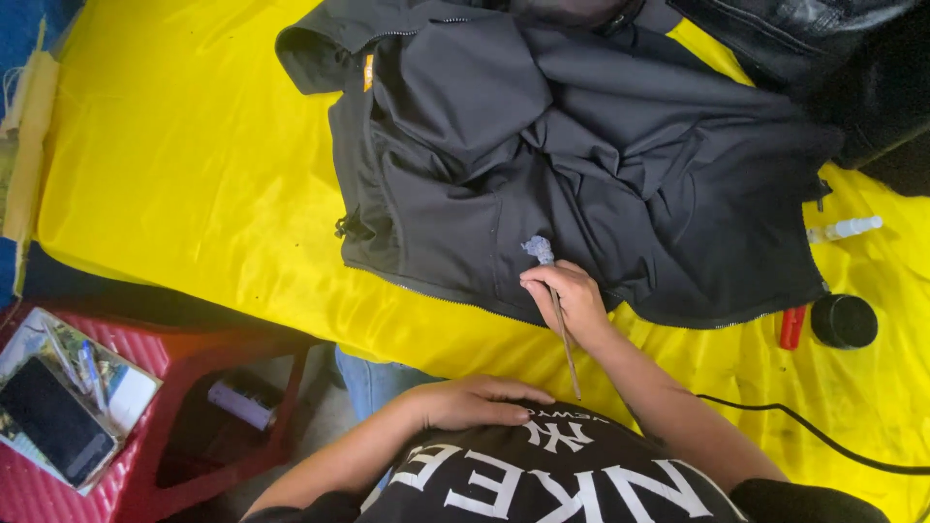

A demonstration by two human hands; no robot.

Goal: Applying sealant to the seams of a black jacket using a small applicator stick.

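Brush [554, 291] in right hand [572, 298] dabs jacket [581, 155] near its hem.

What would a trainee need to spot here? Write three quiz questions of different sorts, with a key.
1. True or false: the right hand holds a thin wooden-handled brush against the dark grey zip-up fabric jacket.
2. Where does the left hand rest?
A. the person's own black printed shirt
B. the jacket
3. What colour is the glossy sheet under the jacket?

Key: 1 true; 2 A; 3 yellow.
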